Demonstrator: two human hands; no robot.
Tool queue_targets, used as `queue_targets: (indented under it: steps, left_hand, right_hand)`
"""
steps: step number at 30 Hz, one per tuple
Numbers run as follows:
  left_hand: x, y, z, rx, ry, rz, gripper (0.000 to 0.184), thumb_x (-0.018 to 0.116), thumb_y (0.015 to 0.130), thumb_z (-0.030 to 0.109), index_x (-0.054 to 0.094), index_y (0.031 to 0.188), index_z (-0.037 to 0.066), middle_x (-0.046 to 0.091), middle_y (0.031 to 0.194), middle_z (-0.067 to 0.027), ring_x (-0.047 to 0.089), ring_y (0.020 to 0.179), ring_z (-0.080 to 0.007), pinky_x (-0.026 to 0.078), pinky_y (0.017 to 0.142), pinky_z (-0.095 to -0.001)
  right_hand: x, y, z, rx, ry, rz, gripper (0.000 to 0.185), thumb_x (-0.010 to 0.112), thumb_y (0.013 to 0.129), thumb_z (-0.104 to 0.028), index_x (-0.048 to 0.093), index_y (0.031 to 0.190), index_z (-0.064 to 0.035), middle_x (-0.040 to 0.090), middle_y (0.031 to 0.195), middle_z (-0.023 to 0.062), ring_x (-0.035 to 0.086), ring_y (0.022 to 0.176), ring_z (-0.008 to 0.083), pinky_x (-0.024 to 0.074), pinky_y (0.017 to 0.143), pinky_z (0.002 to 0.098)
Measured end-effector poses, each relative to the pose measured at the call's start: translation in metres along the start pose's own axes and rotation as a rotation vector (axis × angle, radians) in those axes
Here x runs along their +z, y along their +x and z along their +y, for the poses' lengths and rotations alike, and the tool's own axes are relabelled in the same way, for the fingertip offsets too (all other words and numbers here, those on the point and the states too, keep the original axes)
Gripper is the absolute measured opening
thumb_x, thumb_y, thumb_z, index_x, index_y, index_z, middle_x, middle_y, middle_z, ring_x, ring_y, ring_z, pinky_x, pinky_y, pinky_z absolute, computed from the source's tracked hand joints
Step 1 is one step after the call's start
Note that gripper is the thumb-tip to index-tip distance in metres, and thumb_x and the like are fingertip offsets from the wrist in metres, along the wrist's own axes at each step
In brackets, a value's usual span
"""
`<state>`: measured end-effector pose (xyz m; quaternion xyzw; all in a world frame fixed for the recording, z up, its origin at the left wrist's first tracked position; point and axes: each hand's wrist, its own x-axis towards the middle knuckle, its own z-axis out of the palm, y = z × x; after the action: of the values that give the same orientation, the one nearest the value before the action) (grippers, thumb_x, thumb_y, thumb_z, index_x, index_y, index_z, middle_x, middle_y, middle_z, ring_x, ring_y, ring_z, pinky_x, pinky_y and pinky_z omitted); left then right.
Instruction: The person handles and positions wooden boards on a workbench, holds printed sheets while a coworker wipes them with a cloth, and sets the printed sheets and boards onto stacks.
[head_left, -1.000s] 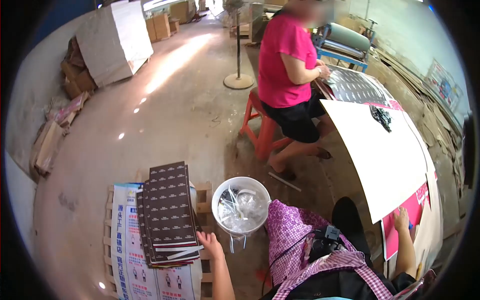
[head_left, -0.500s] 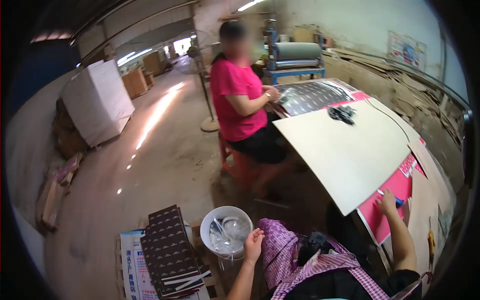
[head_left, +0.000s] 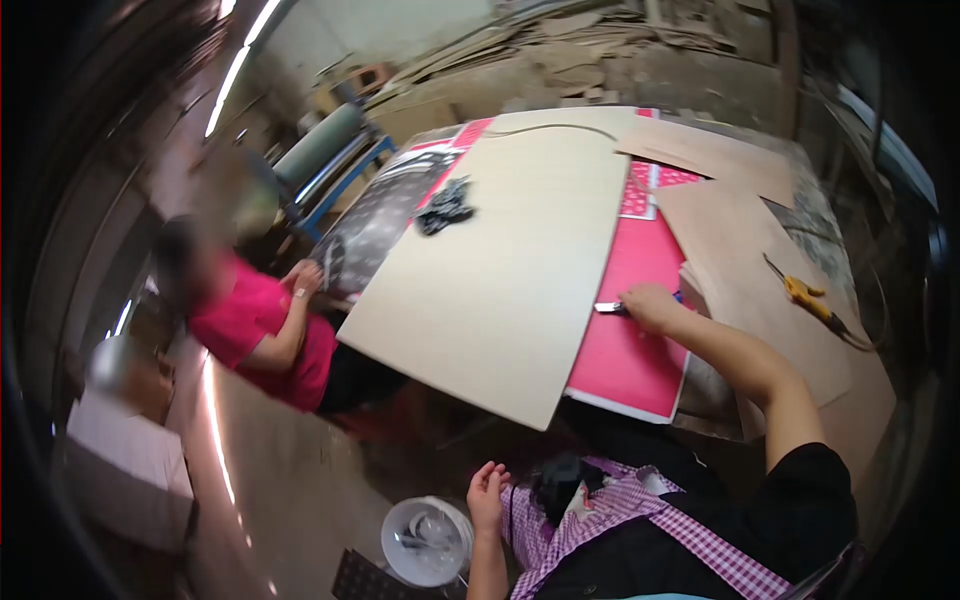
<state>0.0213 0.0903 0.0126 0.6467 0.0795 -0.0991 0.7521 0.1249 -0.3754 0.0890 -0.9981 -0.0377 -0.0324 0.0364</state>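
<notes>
My right hand [head_left: 652,308] is closed around a utility knife [head_left: 610,308]. Its blade end points left, and a bit of blue shows behind the hand. The hand rests over a pink sheet [head_left: 640,370], close to the edge of a large cream-coloured board [head_left: 510,260] that overlaps the sheet. My left hand [head_left: 487,495] hangs low in front of the apron, fingers loosely curled and slightly apart, with nothing visible in them. Just left of it stands a white bucket [head_left: 388,535] with clear plastic scraps inside.
A crumpled dark plastic piece [head_left: 445,207] lies on the board. Thin brown sheets [head_left: 745,260] and a yellow-handled tool [head_left: 805,292] are at the right. A person in a pink shirt [head_left: 265,320] sits left, hands by dark patterned sheeting [head_left: 375,210]. A roller machine [head_left: 320,145] stands behind.
The view has swung right and tilted, so the table is more central and the bucket lower. My right hand still holds the knife over the pink sheet; the left stays near the bucket.
</notes>
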Motion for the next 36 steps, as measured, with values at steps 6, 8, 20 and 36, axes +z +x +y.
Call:
queue_targets:
  steps: [6, 8, 20, 36]
  left_hand:
    - [0.049, 0.050, 0.020, -0.153, -0.068, -0.026, 0.039, 0.045, 0.096, 0.035, 0.048, 0.118, 0.003, 0.062, 0.095, -0.0079, 0.062, 0.083, -0.0179, 0.051, 0.070, -0.0301]
    - [0.050, 0.068, 0.012, -0.164, -0.142, -0.126, 0.044, 0.036, 0.098, 0.043, 0.049, 0.117, 0.005, 0.060, 0.101, -0.0066, 0.061, 0.088, -0.0198, 0.050, 0.077, -0.0362]
    - [0.062, 0.032, 0.020, -0.031, 0.149, 0.268, 0.032, 0.051, 0.094, 0.024, 0.043, 0.121, 0.008, 0.058, 0.098, -0.0122, 0.057, 0.081, -0.0185, 0.049, 0.070, -0.0288]
    - [0.477, 0.190, 0.078, 0.034, 0.474, -0.772, 0.051, 0.061, 0.088, 0.019, 0.039, 0.128, -0.006, 0.057, 0.103, -0.0092, 0.056, 0.092, -0.0135, 0.046, 0.081, -0.0252]
  right_hand:
    - [-0.064, 0.004, -0.003, 0.108, 0.396, 0.155, 0.045, 0.069, 0.071, -0.007, 0.052, 0.113, -0.0047, 0.061, 0.093, 0.0186, 0.060, 0.088, 0.0355, 0.0476, 0.073, 0.0443]
    - [-0.095, 0.007, 0.017, 0.040, 0.538, 0.343, 0.038, 0.061, 0.077, -0.006, 0.051, 0.114, -0.0039, 0.060, 0.093, 0.0210, 0.059, 0.088, 0.0377, 0.0474, 0.074, 0.0430]
    - [-0.112, 0.029, 0.350, 0.588, -0.092, 0.525, 0.035, 0.044, 0.084, -0.006, 0.054, 0.117, -0.0093, 0.062, 0.107, 0.0163, 0.059, 0.099, 0.0353, 0.0470, 0.084, 0.0435]
    - [-0.048, -0.126, 0.418, 0.925, 0.185, 0.549, 0.034, 0.068, 0.076, -0.017, 0.060, 0.105, -0.0021, 0.061, 0.104, 0.0205, 0.059, 0.099, 0.0343, 0.0468, 0.085, 0.0386]
